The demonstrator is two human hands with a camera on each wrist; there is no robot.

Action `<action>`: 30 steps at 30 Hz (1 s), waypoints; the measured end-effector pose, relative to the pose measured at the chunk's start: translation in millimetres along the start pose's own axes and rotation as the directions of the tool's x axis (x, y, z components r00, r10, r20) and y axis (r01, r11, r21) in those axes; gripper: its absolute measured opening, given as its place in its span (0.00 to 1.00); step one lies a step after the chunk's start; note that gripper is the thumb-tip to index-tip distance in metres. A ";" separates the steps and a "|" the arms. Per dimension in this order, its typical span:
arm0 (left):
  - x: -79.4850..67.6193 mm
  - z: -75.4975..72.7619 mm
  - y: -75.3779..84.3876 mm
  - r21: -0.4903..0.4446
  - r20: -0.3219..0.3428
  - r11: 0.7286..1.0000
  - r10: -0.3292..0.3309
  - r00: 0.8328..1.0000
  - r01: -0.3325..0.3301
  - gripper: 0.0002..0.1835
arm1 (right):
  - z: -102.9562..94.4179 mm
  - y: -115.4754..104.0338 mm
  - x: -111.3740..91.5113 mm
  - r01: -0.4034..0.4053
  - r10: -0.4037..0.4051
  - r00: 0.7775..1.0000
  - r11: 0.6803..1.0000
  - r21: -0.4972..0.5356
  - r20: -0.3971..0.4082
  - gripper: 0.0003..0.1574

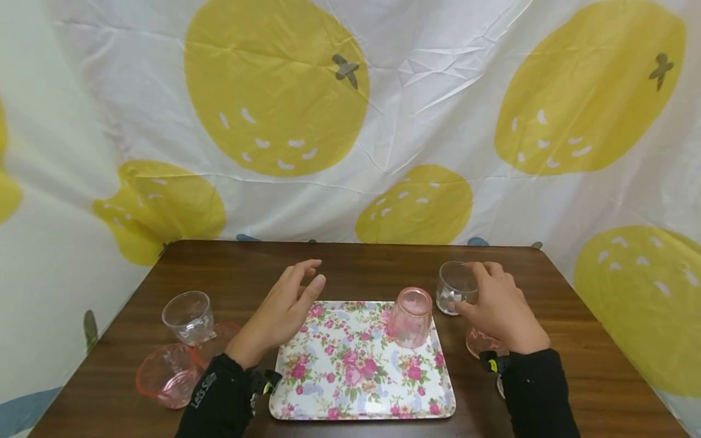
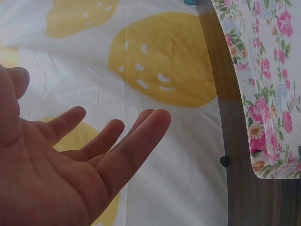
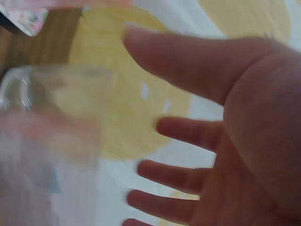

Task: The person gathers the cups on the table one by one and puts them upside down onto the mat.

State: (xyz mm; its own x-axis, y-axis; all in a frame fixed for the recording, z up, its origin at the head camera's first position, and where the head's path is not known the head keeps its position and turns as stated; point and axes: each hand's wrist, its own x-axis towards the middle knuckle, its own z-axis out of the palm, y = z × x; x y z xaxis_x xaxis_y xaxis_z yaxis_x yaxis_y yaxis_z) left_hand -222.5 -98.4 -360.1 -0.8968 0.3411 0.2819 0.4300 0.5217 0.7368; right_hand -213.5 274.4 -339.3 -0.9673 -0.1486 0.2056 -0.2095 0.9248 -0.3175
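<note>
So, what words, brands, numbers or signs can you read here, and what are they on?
"Let's Slim": on the black left sleeve; the second word is small, so less certain.
Left wrist device and right wrist device: any lettering is too small to read.
I can make out no other text.

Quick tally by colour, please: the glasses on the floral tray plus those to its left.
Pink glasses: 3 (two left of the tray, one on it)
Clear glass: 1 (left of the tray)
Total: 4
</note>
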 end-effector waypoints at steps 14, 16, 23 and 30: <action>-1.8 -0.5 -4.7 -0.010 0.004 1.000 -0.028 1.000 0.028 0.31 | 2.5 -10.2 36.9 -0.099 0.098 0.993 0.995 0.010 0.069 0.59; -2.1 -0.6 -5.0 -0.014 0.005 1.000 -0.026 1.000 0.026 0.31 | -1.5 -10.5 43.2 -0.120 0.118 0.987 0.993 0.008 0.108 0.59; -1.8 -1.6 -3.3 -0.026 0.003 1.000 -0.009 1.000 0.009 0.31 | -11.1 -10.1 60.0 -0.149 0.151 0.963 0.989 -0.024 0.224 0.58; 0.2 -2.7 -3.8 -0.012 0.006 1.000 -0.008 1.000 0.008 0.30 | -5.4 -3.3 68.7 -0.138 0.139 0.948 0.990 -0.022 0.288 0.58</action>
State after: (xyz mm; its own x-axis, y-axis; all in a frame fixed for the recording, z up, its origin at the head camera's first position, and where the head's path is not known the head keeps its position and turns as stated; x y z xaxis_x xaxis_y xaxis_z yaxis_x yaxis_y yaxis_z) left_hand -224.6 -102.4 -361.2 -0.8993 0.3421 0.2723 0.4219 0.5152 0.7461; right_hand -278.5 263.0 -319.1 -0.9868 -0.1131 -0.1157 -0.0704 0.9440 -0.3222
